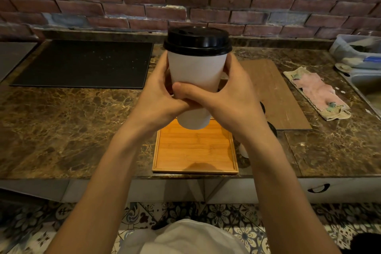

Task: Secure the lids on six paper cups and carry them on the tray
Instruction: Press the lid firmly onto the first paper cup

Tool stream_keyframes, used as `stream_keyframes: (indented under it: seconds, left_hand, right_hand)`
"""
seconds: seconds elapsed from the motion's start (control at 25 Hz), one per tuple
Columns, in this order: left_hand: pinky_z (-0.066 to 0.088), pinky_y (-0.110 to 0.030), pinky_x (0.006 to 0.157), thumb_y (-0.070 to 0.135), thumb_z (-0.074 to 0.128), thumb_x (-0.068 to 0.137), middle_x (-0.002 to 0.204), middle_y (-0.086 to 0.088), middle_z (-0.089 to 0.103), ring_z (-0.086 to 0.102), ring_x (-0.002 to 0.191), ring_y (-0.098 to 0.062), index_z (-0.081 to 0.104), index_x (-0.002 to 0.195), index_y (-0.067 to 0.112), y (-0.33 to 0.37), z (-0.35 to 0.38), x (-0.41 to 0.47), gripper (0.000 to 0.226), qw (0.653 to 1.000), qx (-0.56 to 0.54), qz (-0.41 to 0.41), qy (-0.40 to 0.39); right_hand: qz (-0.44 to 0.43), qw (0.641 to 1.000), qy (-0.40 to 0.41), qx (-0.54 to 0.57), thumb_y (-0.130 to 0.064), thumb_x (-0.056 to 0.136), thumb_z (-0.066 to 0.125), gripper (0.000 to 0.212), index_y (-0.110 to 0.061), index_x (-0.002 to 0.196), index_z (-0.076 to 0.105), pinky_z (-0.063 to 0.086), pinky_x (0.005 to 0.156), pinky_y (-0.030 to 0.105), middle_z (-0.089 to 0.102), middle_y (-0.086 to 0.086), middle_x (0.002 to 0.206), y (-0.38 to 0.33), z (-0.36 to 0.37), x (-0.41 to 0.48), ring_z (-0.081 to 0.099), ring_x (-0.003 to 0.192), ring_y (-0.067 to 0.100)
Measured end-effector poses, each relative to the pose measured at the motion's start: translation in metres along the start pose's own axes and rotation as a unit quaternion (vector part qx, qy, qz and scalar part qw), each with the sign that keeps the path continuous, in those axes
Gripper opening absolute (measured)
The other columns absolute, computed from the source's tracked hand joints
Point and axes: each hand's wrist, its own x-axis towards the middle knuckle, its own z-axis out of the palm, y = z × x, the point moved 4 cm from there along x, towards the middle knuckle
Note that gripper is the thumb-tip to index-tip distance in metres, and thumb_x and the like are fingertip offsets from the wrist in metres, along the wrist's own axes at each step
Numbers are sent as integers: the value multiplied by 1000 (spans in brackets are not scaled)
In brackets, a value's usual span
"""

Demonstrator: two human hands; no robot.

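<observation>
A white paper cup (pixel 196 70) with a black lid (pixel 197 41) on top is held upright in the air above the counter. My left hand (pixel 158 93) wraps its left side and my right hand (pixel 231 97) wraps its right side, thumbs crossing in front. Below it an orange wooden tray (pixel 195 150) lies at the counter's front edge with nothing on it. Behind my right forearm, parts of other cups (pixel 243 150) with black lids (pixel 272 128) show to the right of the tray, mostly hidden.
A black mat (pixel 82 64) lies on the marble counter at left. A brown wooden board (pixel 276 93) and a crumpled cloth (pixel 317 93) lie at right, with plastic containers (pixel 356 51) and a sink edge at far right. A brick wall stands behind.
</observation>
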Motion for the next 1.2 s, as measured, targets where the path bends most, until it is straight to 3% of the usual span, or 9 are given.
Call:
stream_keyframes:
  seconds: [0.2,0.44,0.56,0.68,0.76,0.92,1.04,1.2]
  left_hand:
    - [53,-21,81,22,79,59,105,23,65,62,107,-6,43,127,34,-5,-4,-1,78,996,-31,-39,-72]
    - [53,-20,80,17,78,64,109,17,66,63,107,-9,48,122,30,-6,-3,-5,67,989,-68,-53,-124]
    - [53,-24,80,26,84,61,111,14,66,63,109,-14,49,123,30,-4,-4,-6,71,986,-82,-62,-133]
    - [54,-24,80,17,78,62,109,15,66,63,108,-14,47,124,27,-5,-5,-5,70,990,-73,-54,-107]
    - [54,-25,82,17,78,61,110,15,65,62,109,-13,46,128,24,-4,-5,-4,74,994,-49,-46,-86]
    - [53,-21,82,21,82,56,113,13,61,62,108,-7,41,134,22,0,-2,-1,88,999,-3,-26,-33]
    - [52,-16,80,4,82,61,112,16,59,62,104,0,37,138,16,0,2,0,89,1000,11,-20,-19]
    - [53,-17,79,13,82,58,109,16,63,63,105,-3,40,133,20,2,1,1,87,999,-13,-19,-31]
  right_hand:
    - [16,996,-61,68,-38,67,85,67,-29,126,53,58,85,35,62,-14,115,5,-8,3,60,107,4]
    - [27,980,-166,105,-33,68,79,67,-24,129,54,58,88,38,66,-5,118,8,-15,9,64,109,12]
    - [37,974,-185,122,-29,68,77,70,-21,132,51,56,91,43,65,-1,121,10,-15,11,64,112,17]
    - [42,977,-177,113,-35,67,78,74,-22,134,49,55,93,44,64,-3,122,11,-13,11,63,112,16]
    - [36,982,-160,97,-38,67,80,73,-24,132,50,56,90,38,64,-6,119,9,-11,9,64,109,11]
    - [36,994,-78,63,-42,68,83,75,-24,131,48,58,84,33,62,-10,116,8,-6,6,62,104,7]
    - [27,999,-23,28,-46,66,83,79,-24,132,45,58,82,31,59,-11,115,8,-2,4,60,103,6]
    - [16,997,-45,63,-43,66,84,76,-26,130,48,59,80,29,61,-12,115,6,-6,7,61,103,5]
